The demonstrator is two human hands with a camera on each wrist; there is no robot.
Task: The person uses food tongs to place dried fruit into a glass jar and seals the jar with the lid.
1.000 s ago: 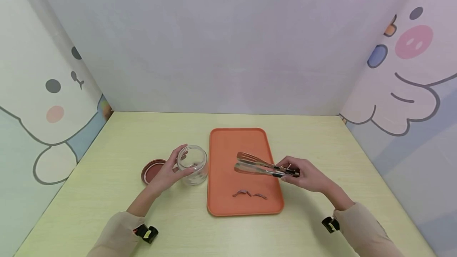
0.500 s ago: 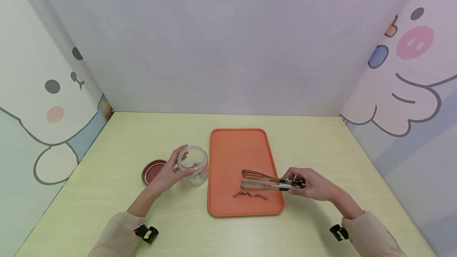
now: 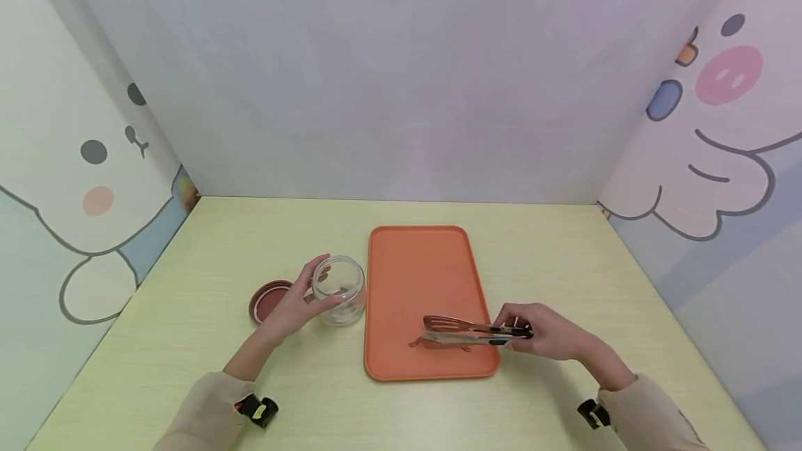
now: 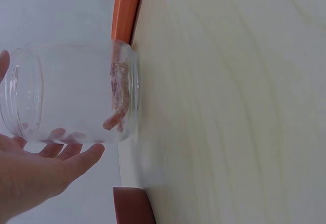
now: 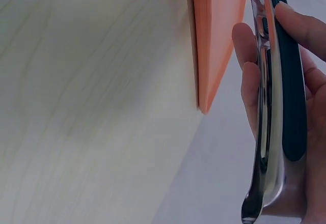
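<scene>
My left hand (image 3: 293, 312) holds a clear glass jar (image 3: 352, 298), thumb on the near side and fingers around the far side. In the left wrist view, several reddish-brown strips (image 4: 121, 89) lie at the jar's bottom. My right hand (image 3: 546, 331) grips metal tongs (image 3: 452, 337) with dark handle grips. Their two tips stand slightly apart over the lower part of the orange tray (image 3: 410, 270). Two small brown strips (image 3: 413, 343) lie there, mostly hidden under the tongs; whether the tips touch them I cannot tell.
A reddish-brown round lid (image 3: 268, 303) lies left of the jar, partly behind my left hand. The jar stands close to the tray's left edge. All this is on a pale wooden table (image 3: 326, 395), with a grey wall (image 3: 401, 89) behind and cartoon-printed panels at both sides.
The tongs have come down the tray toward me, first slightly right, and now cover most of the brown strips. Their tips have drawn closer together. The left hand and jar have stayed put.
</scene>
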